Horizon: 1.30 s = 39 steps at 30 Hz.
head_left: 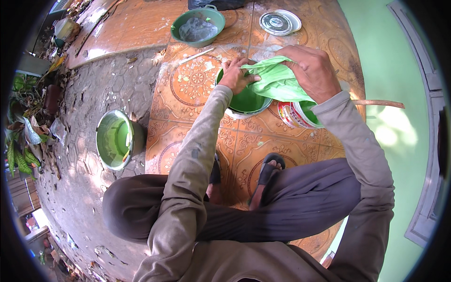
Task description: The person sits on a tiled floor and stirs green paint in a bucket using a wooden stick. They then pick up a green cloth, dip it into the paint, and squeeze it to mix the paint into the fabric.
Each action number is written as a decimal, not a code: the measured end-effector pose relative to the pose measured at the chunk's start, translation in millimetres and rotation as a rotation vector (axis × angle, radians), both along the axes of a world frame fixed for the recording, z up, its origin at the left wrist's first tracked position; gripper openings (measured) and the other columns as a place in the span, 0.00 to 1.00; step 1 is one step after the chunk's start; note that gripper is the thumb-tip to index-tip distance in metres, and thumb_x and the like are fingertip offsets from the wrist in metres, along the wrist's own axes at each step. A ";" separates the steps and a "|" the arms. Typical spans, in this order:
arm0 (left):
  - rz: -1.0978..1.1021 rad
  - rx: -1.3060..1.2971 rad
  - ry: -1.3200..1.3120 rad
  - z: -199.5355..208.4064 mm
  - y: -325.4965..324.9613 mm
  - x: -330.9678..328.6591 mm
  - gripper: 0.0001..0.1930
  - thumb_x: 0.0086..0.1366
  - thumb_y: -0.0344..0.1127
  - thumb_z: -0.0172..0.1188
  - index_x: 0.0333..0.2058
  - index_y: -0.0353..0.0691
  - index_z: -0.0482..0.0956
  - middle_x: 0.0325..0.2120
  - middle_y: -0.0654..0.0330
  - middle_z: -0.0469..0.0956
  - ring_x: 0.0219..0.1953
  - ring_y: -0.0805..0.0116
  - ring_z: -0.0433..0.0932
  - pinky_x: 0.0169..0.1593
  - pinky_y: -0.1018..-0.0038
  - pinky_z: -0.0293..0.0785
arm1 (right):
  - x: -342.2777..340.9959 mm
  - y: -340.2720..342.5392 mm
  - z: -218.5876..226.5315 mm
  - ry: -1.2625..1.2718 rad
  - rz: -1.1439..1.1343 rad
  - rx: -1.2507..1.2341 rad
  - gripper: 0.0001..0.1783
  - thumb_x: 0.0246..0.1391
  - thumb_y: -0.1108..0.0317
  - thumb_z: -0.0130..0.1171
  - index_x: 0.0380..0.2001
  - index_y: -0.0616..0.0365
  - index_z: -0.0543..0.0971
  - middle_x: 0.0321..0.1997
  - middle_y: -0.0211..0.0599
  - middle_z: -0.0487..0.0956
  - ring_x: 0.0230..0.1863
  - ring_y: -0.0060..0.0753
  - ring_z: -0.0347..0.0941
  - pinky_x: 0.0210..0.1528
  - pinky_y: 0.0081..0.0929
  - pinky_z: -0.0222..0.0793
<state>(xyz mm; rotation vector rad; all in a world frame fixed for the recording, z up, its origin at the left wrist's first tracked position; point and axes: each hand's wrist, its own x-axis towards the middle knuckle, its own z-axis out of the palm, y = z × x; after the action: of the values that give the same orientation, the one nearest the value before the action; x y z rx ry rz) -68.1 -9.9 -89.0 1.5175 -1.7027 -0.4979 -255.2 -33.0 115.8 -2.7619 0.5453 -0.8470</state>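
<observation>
A crumpled light green cloth is stretched between my hands. My left hand is closed on its left end, above the rim of a bucket with green inside. My right hand is closed on the upper right part of the cloth, with the fingers bent over it. Below my right hand stands a red and white paint can with green in it, partly covered by my sleeve. A wooden stick juts out to the right beside my right wrist.
A green basin with clear plastic in it and round lids lie farther away on the orange tiles. A pale stick lies nearby. At left, another paint-smeared bucket stands on the paving. A green wall rises at right.
</observation>
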 end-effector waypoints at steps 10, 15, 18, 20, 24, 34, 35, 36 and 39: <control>0.037 0.095 -0.019 31.7 -0.1 -3.3 0.22 0.50 0.51 0.68 0.38 0.41 0.81 0.43 0.58 0.77 0.51 0.57 0.67 0.59 0.59 0.49 | -8.6 -11.5 9.0 -0.092 -0.096 0.094 0.08 0.47 0.70 0.64 0.33 0.58 0.81 0.29 0.44 0.80 0.29 0.46 0.77 0.32 0.33 0.72; 0.087 0.070 -0.114 38.2 9.5 -1.7 0.23 0.52 0.45 0.69 0.39 0.33 0.76 0.39 0.50 0.74 0.46 0.52 0.69 0.54 0.59 0.60 | -3.2 -10.1 6.8 -0.028 -0.107 0.107 0.11 0.50 0.66 0.63 0.36 0.60 0.81 0.31 0.46 0.81 0.32 0.48 0.77 0.35 0.33 0.73; -0.077 0.220 0.069 47.8 11.4 2.2 0.25 0.52 0.43 0.70 0.45 0.36 0.75 0.40 0.52 0.77 0.49 0.54 0.71 0.59 0.62 0.57 | -8.5 -23.0 -9.5 -0.068 -0.145 0.139 0.11 0.51 0.66 0.63 0.36 0.60 0.82 0.32 0.47 0.81 0.33 0.49 0.77 0.36 0.34 0.73; -0.243 0.303 0.401 79.4 19.5 2.9 0.25 0.54 0.42 0.69 0.46 0.34 0.74 0.41 0.51 0.77 0.49 0.55 0.73 0.58 0.63 0.61 | -11.6 -28.7 -12.6 -0.045 -0.160 0.210 0.12 0.51 0.65 0.63 0.36 0.61 0.82 0.33 0.48 0.81 0.33 0.49 0.78 0.37 0.34 0.73; -0.292 0.317 0.364 83.2 14.9 -0.6 0.32 0.48 0.44 0.74 0.47 0.31 0.73 0.41 0.55 0.78 0.44 0.61 0.76 0.50 0.68 0.70 | -11.1 -32.1 -21.9 -0.070 -0.181 0.284 0.14 0.51 0.63 0.63 0.37 0.62 0.81 0.34 0.49 0.81 0.36 0.47 0.78 0.40 0.34 0.72; -0.080 0.192 0.027 53.5 18.0 -34.9 0.29 0.49 0.47 0.71 0.48 0.40 0.75 0.46 0.49 0.74 0.54 0.47 0.65 0.58 0.58 0.60 | -10.5 -30.8 -20.6 -0.002 -0.285 0.582 0.16 0.56 0.65 0.59 0.46 0.61 0.80 0.43 0.37 0.81 0.45 0.24 0.74 0.51 0.23 0.67; -0.083 0.166 0.044 52.8 18.6 -34.8 0.27 0.50 0.46 0.70 0.47 0.41 0.76 0.46 0.49 0.75 0.53 0.48 0.65 0.57 0.58 0.60 | -11.1 -31.4 -22.2 -0.008 -0.285 0.566 0.17 0.55 0.63 0.60 0.46 0.62 0.80 0.42 0.37 0.81 0.45 0.24 0.74 0.51 0.23 0.67; -0.085 0.140 0.062 51.9 18.8 -34.6 0.25 0.52 0.45 0.69 0.46 0.41 0.77 0.45 0.49 0.75 0.52 0.48 0.66 0.56 0.58 0.60 | -11.3 -32.1 -22.9 -0.014 -0.285 0.551 0.18 0.54 0.62 0.61 0.45 0.63 0.79 0.42 0.37 0.81 0.45 0.24 0.74 0.52 0.23 0.67; -0.038 0.274 0.140 48.4 19.4 -31.8 0.23 0.51 0.45 0.70 0.45 0.42 0.78 0.43 0.51 0.76 0.48 0.50 0.67 0.56 0.58 0.60 | -12.5 -28.3 -16.0 0.020 -0.153 0.505 0.25 0.48 0.53 0.66 0.41 0.63 0.80 0.38 0.48 0.81 0.39 0.40 0.78 0.45 0.32 0.70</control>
<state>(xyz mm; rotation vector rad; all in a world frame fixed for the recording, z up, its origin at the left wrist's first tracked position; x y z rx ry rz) -99.9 9.6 -40.5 1.6007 -1.6067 -0.8664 -267.7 -61.3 99.8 -2.2909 0.8506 -0.6055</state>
